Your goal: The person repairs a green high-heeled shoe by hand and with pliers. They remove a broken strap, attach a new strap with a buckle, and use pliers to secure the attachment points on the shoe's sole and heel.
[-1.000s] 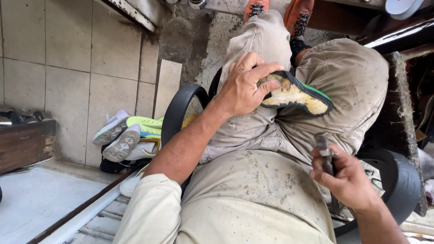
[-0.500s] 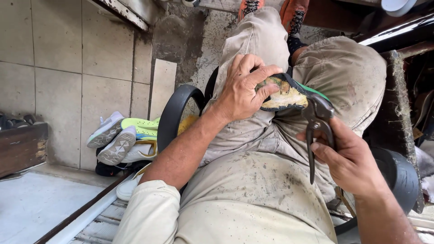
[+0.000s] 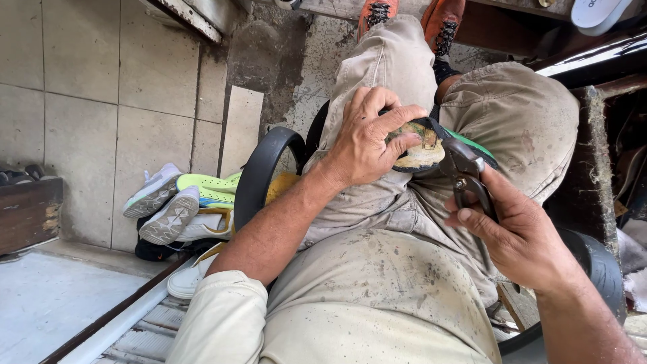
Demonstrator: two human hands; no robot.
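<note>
Worn shoe sole (image 3: 423,149) resting on the person's lap, left hand (image 3: 367,138) grip clamped over it, right hand (image 3: 522,232) grip closed around pliers (image 3: 466,176) touching the sole's right edge, pile of sneakers (image 3: 178,205) on the floor far left.

A wall (image 3: 81,101) clad in pale square tiles is seen, lit by daylight, above a grey concrete floor (image 3: 40,310)

Sole-up green-edged shoe (image 3: 431,145) lies across the lap, dark pliers (image 3: 468,178) touching its edge.
</note>
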